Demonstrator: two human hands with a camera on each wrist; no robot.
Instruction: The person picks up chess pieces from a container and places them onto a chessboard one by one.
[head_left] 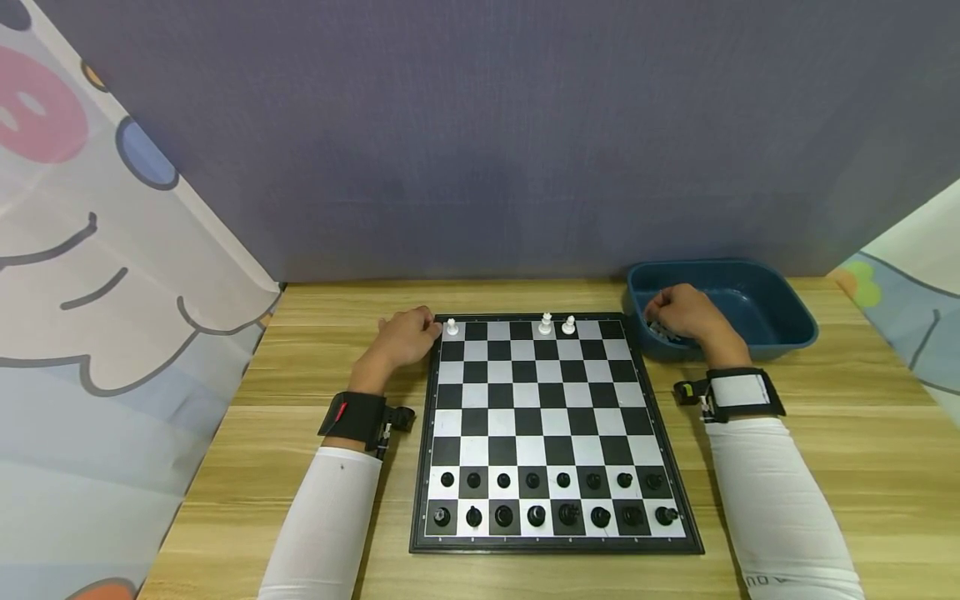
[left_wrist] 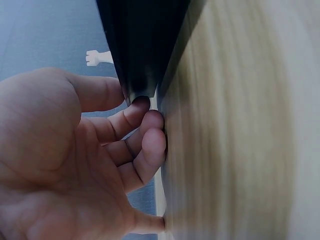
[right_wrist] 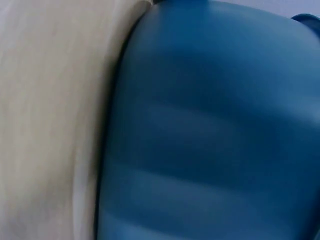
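Observation:
A black-and-white chessboard [head_left: 525,400] lies on the table, and my left hand [head_left: 408,337] pinches its far left corner. In the left wrist view, the thumb and index finger of that left hand [left_wrist: 65,135] meet at the black board edge [left_wrist: 142,45]. A white rook [head_left: 452,327] stands at this corner, and two other white chess pieces [head_left: 545,324] stand along the far row. My right hand [head_left: 690,315] reaches into a blue bin [head_left: 776,304], over some white pieces [head_left: 663,332]. Its fingertips are hidden; the bin's outer wall [right_wrist: 210,140] fills the right wrist view.
Two rows of black chess pieces [head_left: 536,515] stand on the near side of the board. Wooden tabletop [head_left: 262,467] surrounds the board. A grey-blue partition [head_left: 480,167] rises behind the table's far edge, with a cartoon-print cloth [head_left: 90,292] at the left.

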